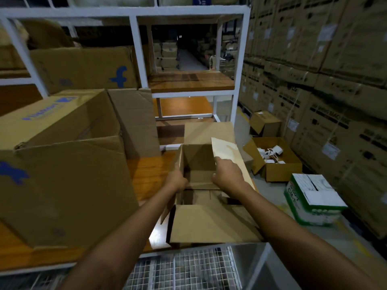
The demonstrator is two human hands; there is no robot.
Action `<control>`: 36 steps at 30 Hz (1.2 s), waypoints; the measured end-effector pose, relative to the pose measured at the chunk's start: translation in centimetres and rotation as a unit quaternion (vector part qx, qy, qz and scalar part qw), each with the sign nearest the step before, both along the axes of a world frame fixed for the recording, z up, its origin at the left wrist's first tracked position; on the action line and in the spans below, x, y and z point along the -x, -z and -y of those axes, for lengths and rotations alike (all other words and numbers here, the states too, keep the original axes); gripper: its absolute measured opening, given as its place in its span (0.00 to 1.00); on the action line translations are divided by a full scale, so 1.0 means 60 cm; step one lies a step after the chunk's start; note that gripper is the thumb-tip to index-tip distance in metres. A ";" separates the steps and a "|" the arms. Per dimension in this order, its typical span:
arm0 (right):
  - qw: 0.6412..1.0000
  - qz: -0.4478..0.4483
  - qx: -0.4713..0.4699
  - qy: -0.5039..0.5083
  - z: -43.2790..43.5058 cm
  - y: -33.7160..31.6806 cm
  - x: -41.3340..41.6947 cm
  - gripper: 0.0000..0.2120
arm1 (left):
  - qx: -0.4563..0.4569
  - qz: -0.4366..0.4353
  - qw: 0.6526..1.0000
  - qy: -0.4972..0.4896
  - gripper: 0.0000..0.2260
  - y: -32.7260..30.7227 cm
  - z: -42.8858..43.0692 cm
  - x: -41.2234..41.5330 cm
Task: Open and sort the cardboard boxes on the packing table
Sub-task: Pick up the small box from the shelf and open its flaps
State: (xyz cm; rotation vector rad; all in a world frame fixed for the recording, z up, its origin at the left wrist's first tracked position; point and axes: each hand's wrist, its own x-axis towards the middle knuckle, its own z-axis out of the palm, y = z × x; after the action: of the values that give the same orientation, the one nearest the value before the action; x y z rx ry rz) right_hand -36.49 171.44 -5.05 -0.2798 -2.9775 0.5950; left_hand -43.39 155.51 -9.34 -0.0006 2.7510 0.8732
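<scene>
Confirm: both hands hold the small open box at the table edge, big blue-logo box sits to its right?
Wrong side: the head view shows the big blue-logo box to the left of the small open box. The left hand and right hand do hold it at the table edge.

Left half of frame: big open carton [62, 195] fills the table [146, 174], no way thru. Narrow bare strip btwn it & small open box [199, 162], centre. Its top is open, flaps out near & far. Right: green-white box [312, 197] on floor, then wall of stacked cartons [314, 59].
</scene>
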 end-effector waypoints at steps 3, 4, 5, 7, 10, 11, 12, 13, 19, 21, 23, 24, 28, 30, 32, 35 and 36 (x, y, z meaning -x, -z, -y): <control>0.998 -0.056 -0.021 0.023 -0.026 -0.057 -0.005 0.13 | -0.029 -0.022 0.999 -0.029 0.30 0.009 -0.002 0.006; 0.996 -0.051 -0.046 0.048 -0.041 -0.081 -0.003 0.09 | -0.035 -0.026 0.998 -0.034 0.28 0.012 -0.003 0.008; 0.994 -0.044 -0.070 0.071 -0.060 -0.103 0.000 0.05 | -0.041 -0.030 0.998 -0.034 0.26 0.013 -0.006 0.009; 0.987 -0.042 -0.101 0.116 -0.105 -0.123 0.005 0.04 | -0.059 -0.039 0.997 -0.037 0.24 0.016 -0.009 0.008; 0.970 0.017 -0.156 0.184 -0.158 -0.084 0.004 0.09 | -0.075 -0.047 0.995 -0.038 0.24 0.024 -0.013 0.014; 0.963 0.050 -0.180 0.193 -0.170 -0.059 0.003 0.12 | -0.081 -0.048 0.995 -0.039 0.25 0.026 -0.015 0.018; 0.962 0.082 -0.180 0.190 -0.176 -0.033 0.001 0.16 | -0.084 -0.049 0.994 -0.042 0.27 0.028 -0.017 0.020; 0.968 0.105 -0.145 0.179 -0.179 -0.007 0.000 0.21 | -0.088 -0.052 0.994 -0.047 0.28 0.032 -0.019 0.022; 0.986 0.071 0.094 0.122 -0.154 0.109 -0.007 0.16 | -0.109 -0.084 0.988 -0.077 0.20 0.047 -0.020 0.026; 0.989 0.067 0.046 0.125 -0.159 0.109 -0.003 0.13 | -0.128 -0.086 0.984 -0.085 0.17 0.044 -0.019 0.020; 0.991 0.063 0.003 0.122 -0.164 0.105 -0.003 0.11 | -0.137 -0.084 0.982 -0.096 0.15 0.040 -0.014 0.013; 0.991 0.051 -0.012 0.120 -0.162 0.102 -0.004 0.11 | -0.142 -0.081 0.981 -0.105 0.15 0.035 -0.011 0.007; 0.996 0.002 -0.056 0.070 -0.129 0.076 -0.013 0.17 | -0.195 -0.062 0.974 -0.100 0.21 0.027 0.007 -0.011; 0.998 0.006 -0.056 0.028 -0.108 0.059 -0.029 0.24 | -0.184 -0.059 0.978 -0.080 0.22 0.023 0.014 -0.034; 0.998 0.031 0.008 -0.060 -0.074 0.039 -0.055 0.28 | -0.150 -0.078 0.984 -0.049 0.23 0.027 0.022 -0.062; 0.973 0.055 0.076 -0.210 -0.012 0.036 -0.095 0.24 | -0.068 -0.074 0.994 0.035 0.27 0.046 0.026 -0.116; 0.972 0.047 0.047 -0.225 0.005 0.049 -0.103 0.23 | -0.042 -0.076 0.994 0.061 0.25 0.052 0.027 -0.133</control>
State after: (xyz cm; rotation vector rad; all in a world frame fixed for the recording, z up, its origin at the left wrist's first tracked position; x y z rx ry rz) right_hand -30.33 171.14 -8.02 0.3871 -3.1192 0.7834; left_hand -35.42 153.88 -12.45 0.2557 2.8142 0.9910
